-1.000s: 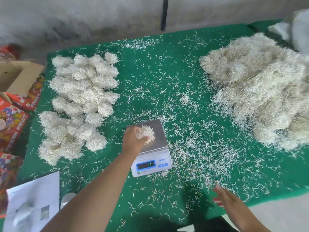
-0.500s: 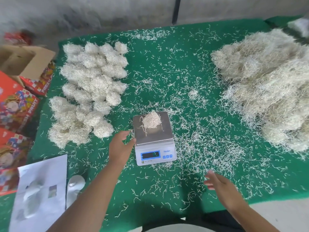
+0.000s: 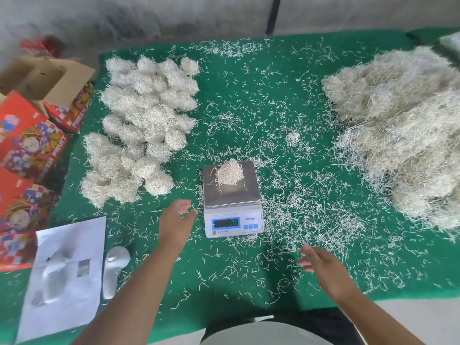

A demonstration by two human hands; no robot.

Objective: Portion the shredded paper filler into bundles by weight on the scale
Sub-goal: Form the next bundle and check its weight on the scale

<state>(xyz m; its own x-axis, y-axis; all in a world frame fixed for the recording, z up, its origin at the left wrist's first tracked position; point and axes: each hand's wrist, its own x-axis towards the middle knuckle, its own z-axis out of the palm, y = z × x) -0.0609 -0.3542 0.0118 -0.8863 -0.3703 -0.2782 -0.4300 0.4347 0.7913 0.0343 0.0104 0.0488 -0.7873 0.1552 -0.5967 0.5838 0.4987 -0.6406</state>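
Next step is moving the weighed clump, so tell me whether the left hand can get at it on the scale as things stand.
Probably yes. The left hand is open beside the scale, and the clump sits alone and uncovered on the platform, with nothing between them.

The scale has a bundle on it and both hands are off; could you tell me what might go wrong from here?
Stray strands trail off the bundle across the scale platform and may drop when lifted. The display is blurred, so the weight is unconfirmed. Loose shreds crowd the scale's edge and could skew the reading.
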